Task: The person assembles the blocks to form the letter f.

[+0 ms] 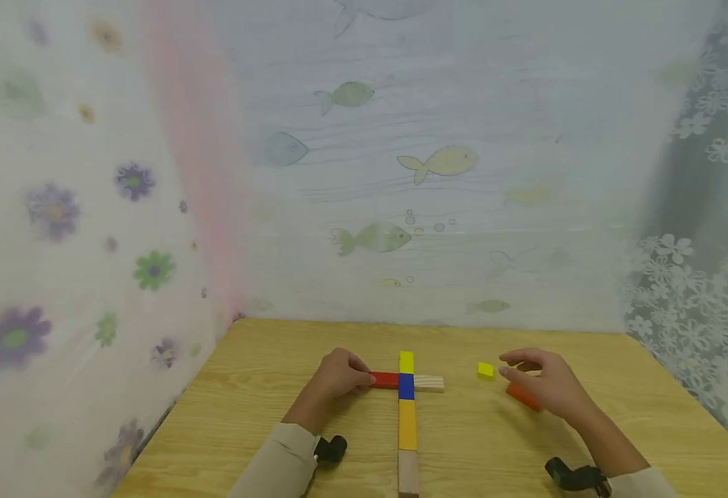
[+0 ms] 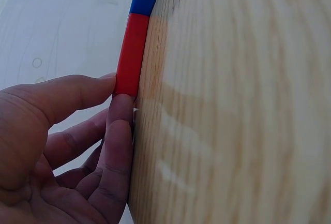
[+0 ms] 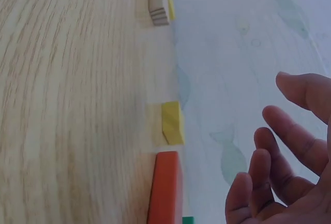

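Observation:
My left hand pinches the outer end of a long red block with thumb and fingertips. The red block lies flat, its other end against a small blue block. Above the blue block in the head view is a yellow block. Below it run an orange-yellow block and a plain wooden block, with a pale wooden block to its right. My right hand hovers with spread, relaxed fingers, partly covering an orange-red block. A loose yellow block lies beside its fingertips.
A bit of a green block shows behind the orange-red one in the right wrist view. The wooden table ends at a fish-patterned curtain at the back. A flowered curtain hangs along the left side.

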